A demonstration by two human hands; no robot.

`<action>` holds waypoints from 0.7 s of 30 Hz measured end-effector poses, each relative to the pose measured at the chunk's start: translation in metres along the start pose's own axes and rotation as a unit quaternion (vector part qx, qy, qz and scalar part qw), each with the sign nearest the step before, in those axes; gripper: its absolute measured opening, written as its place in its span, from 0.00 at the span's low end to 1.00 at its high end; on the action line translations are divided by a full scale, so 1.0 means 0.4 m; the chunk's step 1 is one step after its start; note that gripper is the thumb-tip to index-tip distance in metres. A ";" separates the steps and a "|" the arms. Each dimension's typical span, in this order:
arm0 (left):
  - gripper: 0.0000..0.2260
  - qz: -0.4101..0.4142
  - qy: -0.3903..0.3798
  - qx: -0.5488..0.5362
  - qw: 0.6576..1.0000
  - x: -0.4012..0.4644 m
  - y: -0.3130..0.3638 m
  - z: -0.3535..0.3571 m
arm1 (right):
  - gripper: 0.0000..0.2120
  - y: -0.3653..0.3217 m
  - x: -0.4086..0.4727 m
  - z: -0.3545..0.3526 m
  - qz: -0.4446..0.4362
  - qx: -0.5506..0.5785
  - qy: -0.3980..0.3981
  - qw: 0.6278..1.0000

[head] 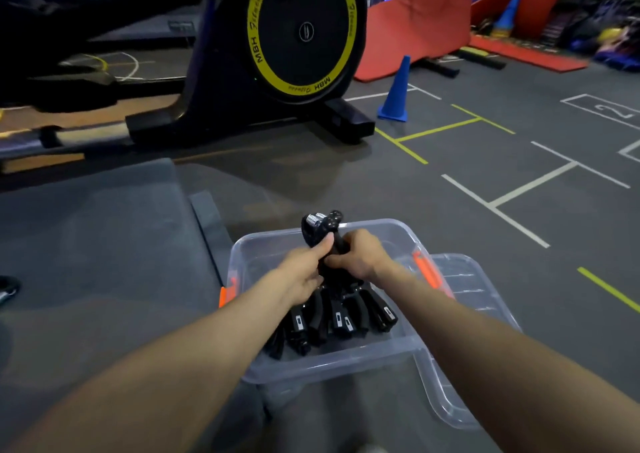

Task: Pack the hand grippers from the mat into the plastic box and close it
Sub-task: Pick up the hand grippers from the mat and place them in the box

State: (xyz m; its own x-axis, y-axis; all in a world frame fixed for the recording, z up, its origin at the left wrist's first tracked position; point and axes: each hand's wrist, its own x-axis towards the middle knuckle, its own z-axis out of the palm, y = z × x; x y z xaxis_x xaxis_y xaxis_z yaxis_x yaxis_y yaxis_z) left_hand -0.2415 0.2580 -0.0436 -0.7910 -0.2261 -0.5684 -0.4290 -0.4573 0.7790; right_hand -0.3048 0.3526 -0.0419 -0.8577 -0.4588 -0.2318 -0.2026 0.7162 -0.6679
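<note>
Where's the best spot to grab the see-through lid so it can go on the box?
Probably the lid's near rim, taken from above. It leans against the plastic box's right side, so that raised lip is free, while both hands hold a hand gripper.

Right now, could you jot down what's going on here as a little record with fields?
place: gym floor, beside a mat
left hand: grips a black gripper above the box
right hand: holds the same gripper
box: clear plastic, open, orange latches on two sides
in box: several black grippers lying side by side
lid: off, lying against the box's right side
nearby: blue cone, exercise machine with a yellow-ringed wheel
left to do: set the held gripper down, close the box
</note>
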 end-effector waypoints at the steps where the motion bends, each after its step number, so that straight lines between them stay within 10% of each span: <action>1: 0.10 0.003 0.000 -0.035 0.999 0.001 0.003 0.002 | 0.09 -0.005 0.002 0.006 -0.016 -0.023 -0.008 1.000; 15: 0.10 -0.023 0.019 -0.117 0.993 0.001 0.007 -0.069 | 0.16 -0.030 -0.027 -0.013 -0.142 0.046 -0.148 0.978; 21: 0.10 -0.025 -0.014 -0.128 0.991 -0.001 0.016 -0.053 | 0.12 -0.025 -0.003 -0.018 0.044 0.321 -0.022 0.946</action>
State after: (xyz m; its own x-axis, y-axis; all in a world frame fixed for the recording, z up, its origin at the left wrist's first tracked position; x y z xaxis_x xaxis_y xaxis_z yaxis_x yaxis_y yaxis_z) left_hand -0.2349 0.2370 -0.0441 -0.7844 -0.1751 -0.5950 -0.3468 -0.6714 0.6549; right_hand -0.3051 0.3498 -0.0297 -0.8344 -0.4436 -0.3272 0.2104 0.2924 -0.9329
